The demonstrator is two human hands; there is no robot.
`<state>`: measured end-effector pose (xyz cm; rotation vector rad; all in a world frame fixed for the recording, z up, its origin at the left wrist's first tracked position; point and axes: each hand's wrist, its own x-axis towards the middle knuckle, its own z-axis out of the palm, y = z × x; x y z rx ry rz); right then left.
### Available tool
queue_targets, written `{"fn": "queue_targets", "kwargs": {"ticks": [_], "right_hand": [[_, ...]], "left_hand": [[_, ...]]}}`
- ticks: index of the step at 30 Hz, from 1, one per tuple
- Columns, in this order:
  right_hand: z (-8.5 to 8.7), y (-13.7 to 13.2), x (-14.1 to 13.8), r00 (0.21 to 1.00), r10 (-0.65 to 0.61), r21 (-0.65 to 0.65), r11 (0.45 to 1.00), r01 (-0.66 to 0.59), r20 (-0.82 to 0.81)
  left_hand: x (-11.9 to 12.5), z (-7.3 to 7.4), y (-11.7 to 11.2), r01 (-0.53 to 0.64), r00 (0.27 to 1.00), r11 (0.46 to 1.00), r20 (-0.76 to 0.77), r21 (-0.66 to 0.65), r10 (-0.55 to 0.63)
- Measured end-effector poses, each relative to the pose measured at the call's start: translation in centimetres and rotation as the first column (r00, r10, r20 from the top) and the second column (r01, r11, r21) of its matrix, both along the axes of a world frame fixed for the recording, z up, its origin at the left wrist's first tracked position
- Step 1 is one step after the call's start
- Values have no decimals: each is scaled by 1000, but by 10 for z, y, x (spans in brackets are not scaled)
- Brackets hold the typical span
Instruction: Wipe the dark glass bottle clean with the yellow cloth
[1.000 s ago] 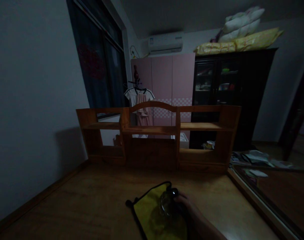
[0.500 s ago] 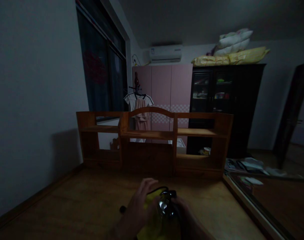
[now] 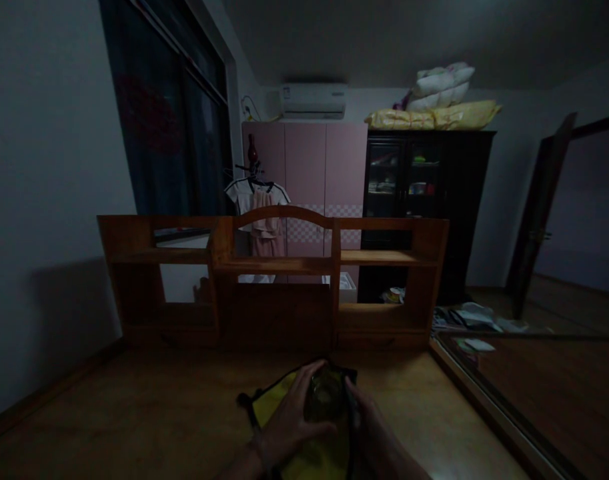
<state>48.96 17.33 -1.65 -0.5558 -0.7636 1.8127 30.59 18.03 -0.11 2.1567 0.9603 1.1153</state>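
Note:
A round, see-through glass vessel stands over a yellow cloth with black edging; the dim light hides its exact kind. My left hand curls around the vessel's left side, with fingers along its far rim and the thumb across its near side. On the other side, my right hand is closed at the cloth's black edge, close to the glass. Its lower fingers are in shadow. A dark knob-like end sticks out from the cloth's left corner.
The cloth lies on a wooden desk top. A wooden shelf unit rises along the desk's far edge, and a white wall bounds the left. A raised wooden rim runs down the right side.
The left hand has closed in around the glass, and the bright reflections on it are gone. More of the yellow cloth shows spread to the left. The view has turned slightly right.

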Motion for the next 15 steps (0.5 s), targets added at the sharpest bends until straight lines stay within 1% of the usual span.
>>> {"fn": "queue_targets", "kwargs": {"ticks": [3, 7, 10, 12, 15], "right_hand": [[6, -3, -2, 1000, -15, -22, 1000, 14, -19], [20, -10, -3, 997, -70, 22, 997, 69, 36], [27, -16, -1, 997, -67, 59, 996, 64, 44], [29, -18, 0, 997, -62, 81, 995, 58, 49], [28, -17, 3, 997, -50, 106, 993, 44, 60]], "left_hand": [[-1, -1, -3, -51, 999, 999, -9, 7, 51], [0, 4, -10, -116, 993, 991, -2, 69, 117], [1, 8, -15, -137, 990, 983, 2, 120, 138], [0, 7, -16, -143, 989, 979, -11, 145, 146], [-1, 0, -16, -156, 985, 970, -42, 187, 167]]}}
